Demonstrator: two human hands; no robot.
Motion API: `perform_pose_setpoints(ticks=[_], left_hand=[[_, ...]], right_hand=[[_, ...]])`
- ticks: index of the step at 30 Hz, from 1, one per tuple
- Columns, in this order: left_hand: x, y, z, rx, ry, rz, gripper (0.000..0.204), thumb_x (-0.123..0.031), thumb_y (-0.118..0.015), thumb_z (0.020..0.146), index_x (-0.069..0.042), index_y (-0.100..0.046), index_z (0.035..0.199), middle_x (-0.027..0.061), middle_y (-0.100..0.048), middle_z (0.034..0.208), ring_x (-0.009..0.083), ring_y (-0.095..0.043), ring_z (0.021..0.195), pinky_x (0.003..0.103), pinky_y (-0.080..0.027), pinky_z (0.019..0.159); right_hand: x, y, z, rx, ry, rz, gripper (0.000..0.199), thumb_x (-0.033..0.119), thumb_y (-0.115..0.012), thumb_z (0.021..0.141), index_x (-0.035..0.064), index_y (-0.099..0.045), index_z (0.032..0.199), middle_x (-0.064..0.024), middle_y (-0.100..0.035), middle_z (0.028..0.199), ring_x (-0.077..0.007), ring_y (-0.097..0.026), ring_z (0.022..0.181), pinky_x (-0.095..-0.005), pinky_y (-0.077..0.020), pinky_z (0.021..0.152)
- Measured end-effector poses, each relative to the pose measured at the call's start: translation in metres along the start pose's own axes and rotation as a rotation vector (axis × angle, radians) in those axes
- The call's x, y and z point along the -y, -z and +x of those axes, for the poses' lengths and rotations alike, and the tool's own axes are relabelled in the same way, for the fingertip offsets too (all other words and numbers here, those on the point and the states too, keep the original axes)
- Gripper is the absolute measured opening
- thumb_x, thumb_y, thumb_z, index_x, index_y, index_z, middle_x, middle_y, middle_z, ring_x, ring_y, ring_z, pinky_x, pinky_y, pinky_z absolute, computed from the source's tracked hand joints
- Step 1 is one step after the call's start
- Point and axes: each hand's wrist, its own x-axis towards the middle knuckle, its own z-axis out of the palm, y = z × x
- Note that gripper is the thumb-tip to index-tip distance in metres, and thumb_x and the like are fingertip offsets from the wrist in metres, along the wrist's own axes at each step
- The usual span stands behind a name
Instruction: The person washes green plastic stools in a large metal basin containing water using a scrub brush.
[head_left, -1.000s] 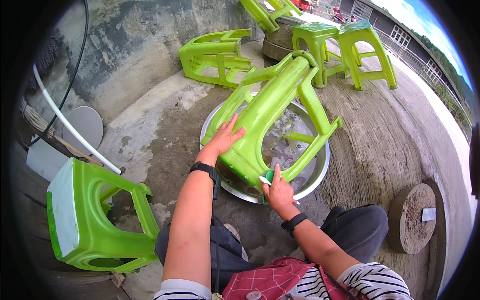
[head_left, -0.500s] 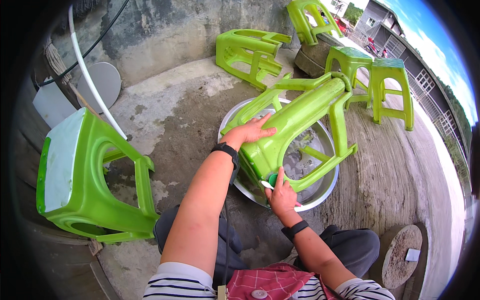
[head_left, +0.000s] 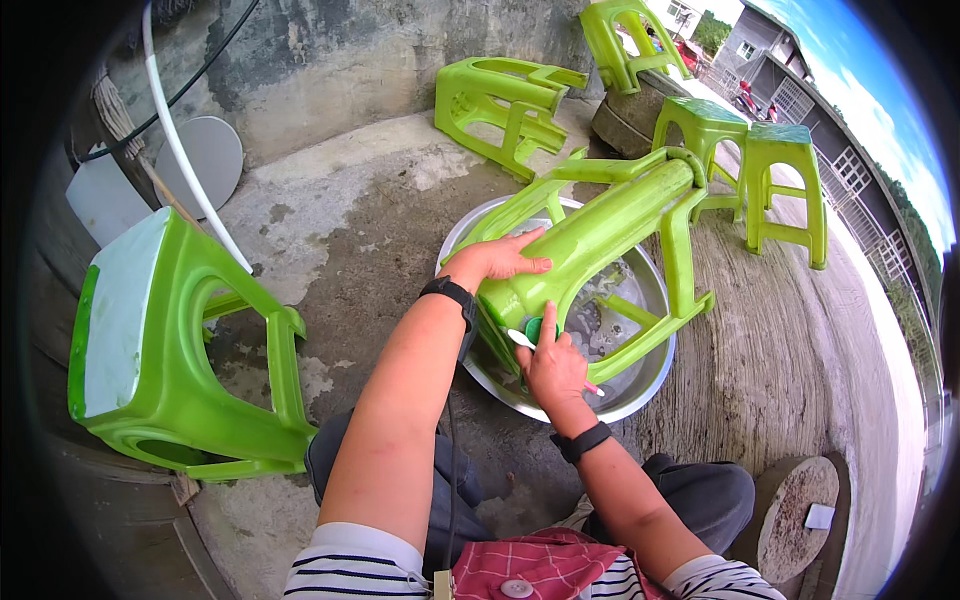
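Observation:
A green plastic stool [head_left: 590,235] lies on its side across a round metal basin [head_left: 652,385], its legs pointing away from me. My left hand [head_left: 497,258] is laid on the stool's side near the seat end, fingers stretched out, steadying it. Closed around a slim brush-like tool [head_left: 520,339], white at one end and pinkish at the other, my right hand [head_left: 556,368] is at the seat end. A small dark green piece [head_left: 535,328], perhaps a scouring pad, shows under its fingers against the stool. The tool's working end is partly hidden. Shallow, cloudy water shows in the basin.
Another green stool [head_left: 190,350] with a pale seat lies tipped at the left. Farther off are a stool on its side [head_left: 505,105], one on a stone block [head_left: 625,45] and two upright stools [head_left: 785,180]. A white pipe [head_left: 180,150] leans by the wall.
My right hand has moved slightly up and left along the stool's seat end with the tool and green piece. My left hand stays in place on the stool.

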Motion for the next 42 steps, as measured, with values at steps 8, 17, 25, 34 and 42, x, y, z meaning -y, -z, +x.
perform_pose_setpoints(ticks=[8, 17, 25, 34, 42], left_hand=[[-0.011, 0.006, 0.004, 0.03, -0.007, 0.028, 0.1, -0.072, -0.06, 0.077, -0.023, -0.018, 0.153, 0.0236, -0.029, 0.152, 0.0352, -0.027, 0.142, 0.041, -0.025, 0.114], [-0.009, 0.004, 0.006, 0.037, -0.018, -0.02, 0.099, -0.068, -0.064, 0.077, -0.022, -0.021, 0.153, 0.0238, -0.032, 0.15, 0.0336, -0.03, 0.141, 0.039, -0.028, 0.112], [-0.007, 0.001, 0.002, 0.016, -0.045, -0.096, 0.098, -0.062, -0.069, 0.077, -0.019, -0.024, 0.152, 0.0204, -0.037, 0.149, 0.0315, -0.036, 0.138, 0.039, -0.031, 0.11], [0.001, 0.006, 0.004, 0.003, -0.088, -0.073, 0.096, -0.059, -0.067, 0.081, -0.012, -0.023, 0.152, 0.0227, -0.033, 0.15, 0.0289, -0.028, 0.142, 0.036, -0.023, 0.114], [-0.033, -0.003, -0.001, 0.026, 0.021, -0.256, 0.106, -0.051, -0.078, 0.073, -0.006, -0.022, 0.151, 0.0236, -0.036, 0.148, 0.0325, -0.031, 0.14, 0.039, -0.027, 0.113]], right_hand=[[-0.007, -0.001, -0.007, 0.051, -0.049, -0.005, 0.085, 0.041, -0.066, 0.079, 0.0085, -0.029, 0.148, -0.0187, -0.06, 0.081, -0.0343, -0.063, 0.066, -0.0451, -0.0516, 0.056], [0.026, 0.02, 0.036, -0.052, 0.027, 0.012, 0.083, 0.045, -0.065, 0.08, 0.0081, -0.032, 0.147, -0.0191, -0.061, 0.079, -0.0325, -0.063, 0.061, -0.0435, -0.0505, 0.052], [-0.011, 0.002, -0.014, 0.089, -0.037, -0.077, 0.085, 0.044, -0.066, 0.078, 0.0107, -0.031, 0.148, -0.0189, -0.061, 0.079, -0.0319, -0.064, 0.062, -0.0436, -0.0502, 0.052], [0.001, 0.019, 0.026, -0.132, 0.013, 0.071, 0.085, 0.042, -0.07, 0.076, 0.0134, -0.033, 0.147, -0.0165, -0.058, 0.079, -0.033, -0.063, 0.065, -0.0453, -0.0517, 0.055], [-0.068, 0.049, 0.065, -0.106, -0.13, 0.128, 0.078, 0.044, -0.064, 0.081, 0.0132, -0.034, 0.146, -0.0192, -0.062, 0.08, -0.0342, -0.064, 0.066, -0.0447, -0.0511, 0.057]])
